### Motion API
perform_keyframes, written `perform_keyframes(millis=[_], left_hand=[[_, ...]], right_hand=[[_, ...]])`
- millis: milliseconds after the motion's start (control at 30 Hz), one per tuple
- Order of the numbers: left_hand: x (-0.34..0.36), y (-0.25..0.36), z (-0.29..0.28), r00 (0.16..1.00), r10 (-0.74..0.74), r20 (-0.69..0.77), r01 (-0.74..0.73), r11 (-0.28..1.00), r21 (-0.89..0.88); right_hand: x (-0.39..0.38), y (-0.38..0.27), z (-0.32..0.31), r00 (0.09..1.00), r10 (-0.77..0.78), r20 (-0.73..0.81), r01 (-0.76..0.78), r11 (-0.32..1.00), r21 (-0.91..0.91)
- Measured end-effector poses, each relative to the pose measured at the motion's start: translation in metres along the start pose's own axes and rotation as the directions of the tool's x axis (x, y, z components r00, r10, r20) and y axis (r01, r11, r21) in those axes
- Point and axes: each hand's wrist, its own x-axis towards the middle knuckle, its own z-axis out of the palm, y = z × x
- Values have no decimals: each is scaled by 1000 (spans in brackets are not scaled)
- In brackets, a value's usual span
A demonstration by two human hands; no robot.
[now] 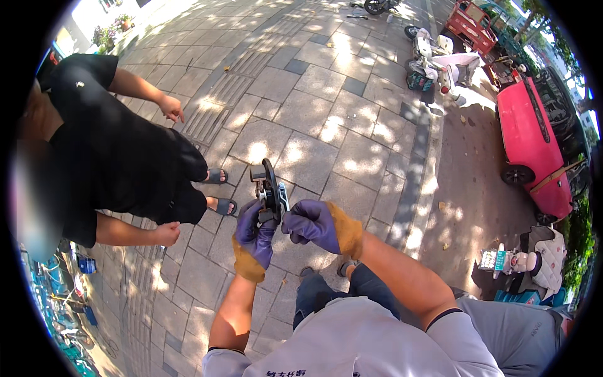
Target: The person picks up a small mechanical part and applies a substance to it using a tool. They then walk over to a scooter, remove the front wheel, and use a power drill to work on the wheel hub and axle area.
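Observation:
My left hand (254,235), in a purple glove with a mustard cuff, grips a round black metal part (271,191) from below, raised above the pavement. The part stands roughly on edge, with a dark grey block (257,173) on its left side and a silver bracket (282,196) on its right. My right hand (311,226), gloved the same way, has its fingers curled closed just right of the part, at the bracket's lower end. What those fingers hold is hidden.
A person in black (116,173) stands at left on the paved ground (314,151). Bikes (66,327) are at lower left. At right are scooters (427,63), a red three-wheeler (471,28), a pink car (531,132) and another scooter (527,257). Grey fabric (509,327) lies at lower right.

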Motion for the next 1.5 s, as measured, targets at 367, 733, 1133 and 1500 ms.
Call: perform_keyframes(millis=[367,733,1133,1500], left_hand=[[236,-141,189,951,-198,237,157,971,182],[342,-321,204,763,-611,-211,569,479,669],[650,-421,326,491,-768,-411,870,449,203],[1149,-464,514,502,-696,-513,865,419,277]], right_hand=[[124,78,-272,956,68,-286,-131,969,-208],[223,156,-639,831,314,-459,-462,850,-254],[110,372,-972,339,923,-180,-482,6,-876],[398,377,-1328,317,726,-611,-927,101,-362]])
